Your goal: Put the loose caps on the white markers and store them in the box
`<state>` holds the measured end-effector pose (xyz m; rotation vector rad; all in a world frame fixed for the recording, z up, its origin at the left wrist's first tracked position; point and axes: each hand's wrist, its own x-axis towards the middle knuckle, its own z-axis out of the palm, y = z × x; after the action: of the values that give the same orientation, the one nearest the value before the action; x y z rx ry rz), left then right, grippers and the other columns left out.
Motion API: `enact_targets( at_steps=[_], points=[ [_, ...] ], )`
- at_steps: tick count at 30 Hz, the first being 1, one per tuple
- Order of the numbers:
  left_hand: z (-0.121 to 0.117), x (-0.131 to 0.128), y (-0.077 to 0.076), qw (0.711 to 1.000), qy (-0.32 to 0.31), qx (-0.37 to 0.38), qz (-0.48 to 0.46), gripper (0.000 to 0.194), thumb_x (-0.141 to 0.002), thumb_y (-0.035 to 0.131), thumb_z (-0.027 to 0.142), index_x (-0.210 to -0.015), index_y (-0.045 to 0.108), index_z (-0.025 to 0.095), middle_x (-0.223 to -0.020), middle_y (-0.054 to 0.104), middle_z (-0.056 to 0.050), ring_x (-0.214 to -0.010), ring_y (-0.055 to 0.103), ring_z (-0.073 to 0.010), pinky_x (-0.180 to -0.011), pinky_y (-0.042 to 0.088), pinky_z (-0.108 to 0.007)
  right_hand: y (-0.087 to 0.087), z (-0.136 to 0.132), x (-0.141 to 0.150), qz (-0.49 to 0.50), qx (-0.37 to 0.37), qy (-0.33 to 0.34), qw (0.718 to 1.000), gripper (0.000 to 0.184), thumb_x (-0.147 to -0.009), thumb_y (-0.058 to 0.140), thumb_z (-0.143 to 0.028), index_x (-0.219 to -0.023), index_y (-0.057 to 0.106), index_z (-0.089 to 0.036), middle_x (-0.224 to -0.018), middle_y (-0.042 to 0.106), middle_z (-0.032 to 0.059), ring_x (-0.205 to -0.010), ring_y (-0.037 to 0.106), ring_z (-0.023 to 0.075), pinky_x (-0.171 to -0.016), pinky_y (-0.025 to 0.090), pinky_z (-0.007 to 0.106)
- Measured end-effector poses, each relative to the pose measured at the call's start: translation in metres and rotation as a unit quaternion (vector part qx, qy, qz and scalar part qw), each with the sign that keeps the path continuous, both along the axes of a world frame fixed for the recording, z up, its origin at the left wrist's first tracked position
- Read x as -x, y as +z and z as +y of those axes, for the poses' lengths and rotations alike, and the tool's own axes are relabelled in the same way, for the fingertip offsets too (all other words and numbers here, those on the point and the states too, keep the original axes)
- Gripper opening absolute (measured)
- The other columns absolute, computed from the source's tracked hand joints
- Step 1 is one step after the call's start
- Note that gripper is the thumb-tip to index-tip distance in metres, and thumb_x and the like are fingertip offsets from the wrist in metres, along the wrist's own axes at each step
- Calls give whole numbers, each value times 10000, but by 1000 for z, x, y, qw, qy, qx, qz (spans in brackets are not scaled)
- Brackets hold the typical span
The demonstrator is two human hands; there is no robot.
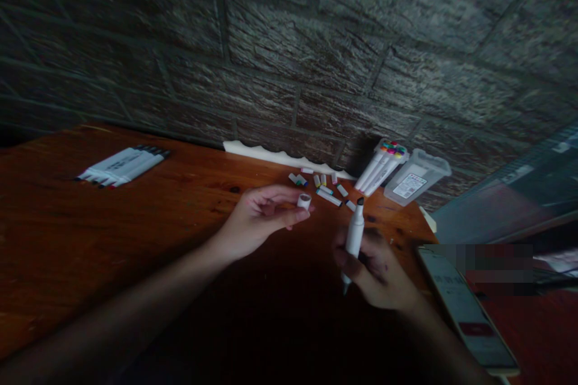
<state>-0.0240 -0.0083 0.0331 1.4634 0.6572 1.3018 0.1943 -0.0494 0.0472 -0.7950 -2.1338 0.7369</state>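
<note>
Between the thumb and fingers of my left hand [264,216] is a white marker cap [304,201], its hollow end turned up. My right hand [372,267] grips a white marker [356,231] around its barrel. That marker stands nearly upright, a dark broad tip bare at the top and a thin tip showing at the lower end. Just beyond my hands, several loose caps [324,180] with coloured ends lie scattered on the wooden table. Among them is a longer white piece with a blue-green band [329,197].
Several uncapped markers [124,166] lie side by side at the left. A clear holder full of markers [382,165] stands by the stone wall [271,66], beside an empty-looking clear plastic case [418,177]. A phone [469,313] lies at the right edge of the table [198,174].
</note>
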Motion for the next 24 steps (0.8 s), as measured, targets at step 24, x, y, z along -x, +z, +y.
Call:
enact_targets(
  at_steps=[24],
  points=[
    [1, 0, 0, 999, 6, 34, -15, 217, -727, 777, 235, -929, 715, 184, -943, 761, -61, -715, 699, -143, -528, 544, -209, 0, 0, -2, 8, -7, -2, 1000, 51, -880, 501, -171, -888, 538, -204, -770, 602, 11, -653, 582, 115, -566, 484, 216]
  ],
)
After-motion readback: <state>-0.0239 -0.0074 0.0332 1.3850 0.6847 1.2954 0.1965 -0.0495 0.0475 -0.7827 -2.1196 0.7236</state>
